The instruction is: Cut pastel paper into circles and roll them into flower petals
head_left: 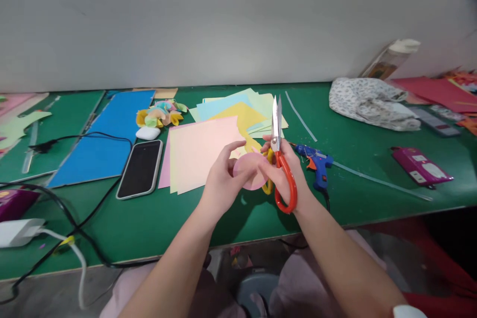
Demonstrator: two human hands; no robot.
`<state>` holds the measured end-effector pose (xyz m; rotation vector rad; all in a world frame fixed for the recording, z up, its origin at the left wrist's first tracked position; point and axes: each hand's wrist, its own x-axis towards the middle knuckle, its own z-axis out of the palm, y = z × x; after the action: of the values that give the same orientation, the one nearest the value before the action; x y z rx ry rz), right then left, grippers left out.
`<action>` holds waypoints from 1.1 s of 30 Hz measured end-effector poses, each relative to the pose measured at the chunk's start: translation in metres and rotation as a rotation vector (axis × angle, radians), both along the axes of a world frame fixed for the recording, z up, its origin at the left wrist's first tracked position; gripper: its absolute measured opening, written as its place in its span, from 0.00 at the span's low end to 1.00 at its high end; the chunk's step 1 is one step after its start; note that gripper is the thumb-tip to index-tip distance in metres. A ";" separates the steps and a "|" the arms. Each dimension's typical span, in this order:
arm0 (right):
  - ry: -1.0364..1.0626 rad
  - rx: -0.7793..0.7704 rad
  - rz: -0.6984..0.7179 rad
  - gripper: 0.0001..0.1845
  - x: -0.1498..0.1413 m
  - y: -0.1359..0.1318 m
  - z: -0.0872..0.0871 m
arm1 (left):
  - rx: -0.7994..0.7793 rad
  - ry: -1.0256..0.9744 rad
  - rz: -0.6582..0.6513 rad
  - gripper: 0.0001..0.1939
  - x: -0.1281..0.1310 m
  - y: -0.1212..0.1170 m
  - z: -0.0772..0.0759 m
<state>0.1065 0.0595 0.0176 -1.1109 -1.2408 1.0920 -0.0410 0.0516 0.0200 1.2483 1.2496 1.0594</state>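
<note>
pink disc (pixel 245 161) partly behind fingers (pixel 274 173) | white charger (pixel 18 232) cut off left

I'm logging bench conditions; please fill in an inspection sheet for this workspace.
Surface: green tabletop, items spread along its width.
Job's things: pink paper circle, red-handled scissors, stacked coloured sheets, glue gun.
Clutter: phone, white case, patterned cloth.
Hands: left hand pinches the pink paper circle; right hand holds the red-handled scissors and touches the circle.
Cables: black cables cross the left side; white cable passes the front edge.
Surroundings: pale wall behind, bottle at back right.
</note>
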 end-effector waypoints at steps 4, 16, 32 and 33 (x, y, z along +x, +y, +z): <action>-0.029 0.012 -0.060 0.23 -0.002 0.001 -0.005 | 0.000 -0.038 0.053 0.32 0.005 0.001 -0.003; 0.029 -0.012 -0.039 0.25 -0.007 -0.002 -0.005 | 0.055 -0.140 0.178 0.32 0.004 0.000 -0.004; -0.117 0.106 0.408 0.54 0.014 -0.024 0.002 | 0.346 -0.012 0.537 0.30 -0.016 -0.025 0.051; -0.136 0.097 0.412 0.54 0.012 -0.027 0.003 | 0.359 0.006 0.567 0.30 -0.017 -0.028 0.053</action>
<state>0.1188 0.0322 0.0204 -0.8876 -1.6623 1.2592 -0.0582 0.0240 0.0731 1.1796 1.5069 1.7507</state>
